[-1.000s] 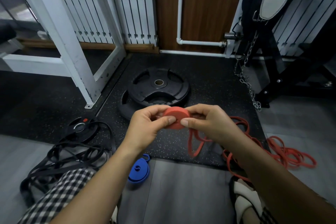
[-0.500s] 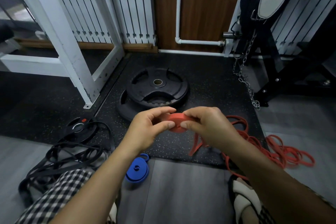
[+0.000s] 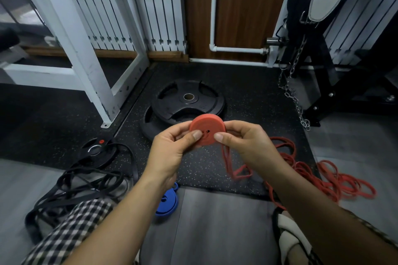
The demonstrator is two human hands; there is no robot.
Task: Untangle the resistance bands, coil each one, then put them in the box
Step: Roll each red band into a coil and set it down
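Coil of red resistance band (image 3: 207,129), wound flat into a disc, held up between both my hands above the floor mat (image 3: 247,92). My left hand (image 3: 172,148) pinches its left edge, thumb on the near face and fingers curled behind. My right hand (image 3: 247,144) pinches its right edge the same way, thumb tip on the near face.

Loose tail of the same band (image 3: 233,170): hangs from the lower right of the coil, just under my right thumb, and drops in a narrow loop to the mat below my right hand.

Heap of red bands (image 3: 336,180): lies slack on the floor beyond and to the right of my right wrist, partly on the mat and partly on the grey floor, well apart from the coil.

Blue coiled band (image 3: 168,202): lies flat on the floor below my left wrist, partly hidden by my forearm.

Tangle of black bands (image 3: 81,185): sprawls on the floor to the left of my left forearm, one strand looping over a small black plate (image 3: 97,153).

Stack of large black weight plates (image 3: 189,101): flat on the mat directly behind the coil, farther from me.

White rack frame (image 3: 86,49): stands far left of my grip. Steel chain (image 3: 295,97): hangs far right of it.
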